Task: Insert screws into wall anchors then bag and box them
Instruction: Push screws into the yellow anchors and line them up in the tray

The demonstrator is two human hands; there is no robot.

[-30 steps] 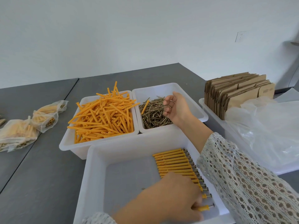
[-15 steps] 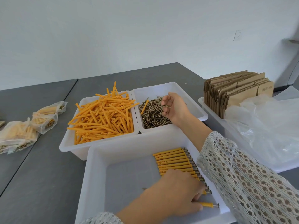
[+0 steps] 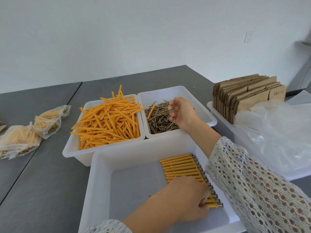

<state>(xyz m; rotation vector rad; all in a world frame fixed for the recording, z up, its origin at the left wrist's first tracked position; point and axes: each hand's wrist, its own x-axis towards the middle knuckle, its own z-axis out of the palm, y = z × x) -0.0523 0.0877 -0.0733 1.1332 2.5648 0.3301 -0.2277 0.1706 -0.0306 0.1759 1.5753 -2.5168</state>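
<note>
Row of assembled anchors [image 3: 180, 167] lies side by side in near white plastic bin [image 3: 101, 182], by its right wall: smooth orange plastic sleeves w/ metal screw heads sticking out right. Left hand [image 3: 183, 201] is at row's near end, fingers curled, pinching the nearest assembled piece [image 3: 213, 205]. Right hand [image 3: 180, 113] hovers over screw bin [image 3: 200, 105], fingers curled round a few thin brassy screws [image 3: 173, 109]; loose screw pile [image 3: 159, 121] below, one stray orange anchor on it. Left of that, bin heaped w/ loose orange anchors [image 3: 107, 120], ribbed, long. Far left on grey table [image 3: 42, 182]: filled clear bags [image 3: 25, 137]. Right: flat brown cardboard boxes [image 3: 244, 96] standing in tray, crinkly clear plastic bags [image 3: 276, 132] in front.
</note>
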